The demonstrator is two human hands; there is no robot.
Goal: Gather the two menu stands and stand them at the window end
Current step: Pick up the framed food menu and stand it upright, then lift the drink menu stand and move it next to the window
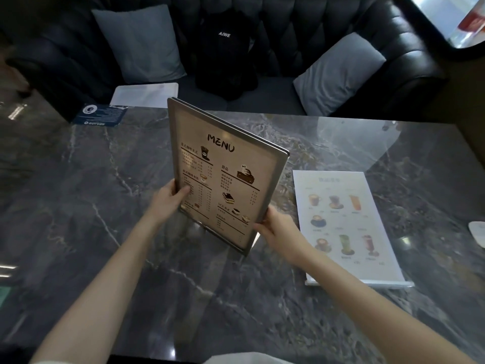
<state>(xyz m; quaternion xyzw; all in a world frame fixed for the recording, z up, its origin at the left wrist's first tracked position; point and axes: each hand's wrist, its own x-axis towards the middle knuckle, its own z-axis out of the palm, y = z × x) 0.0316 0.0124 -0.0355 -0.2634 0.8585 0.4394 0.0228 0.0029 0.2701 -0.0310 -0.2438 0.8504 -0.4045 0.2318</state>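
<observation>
A framed menu stand [225, 169] with "MENU" printed on a beige page is held upright and tilted above the middle of the dark marble table [78, 179]. My left hand [170, 197] grips its lower left edge, thumb on the page. My right hand [278, 227] holds its lower right corner. A second menu stand [346, 227], clear acrylic with a white drinks page, lies flat on the table to the right, apart from both hands.
A dark blue card [101, 115] lies at the table's far left edge. A white object [477, 232] shows at the right edge. Behind the table is a black sofa with grey cushions [141, 43], a black bag [225, 48] and a white sheet [147, 94]. A window [454, 17] is at top right.
</observation>
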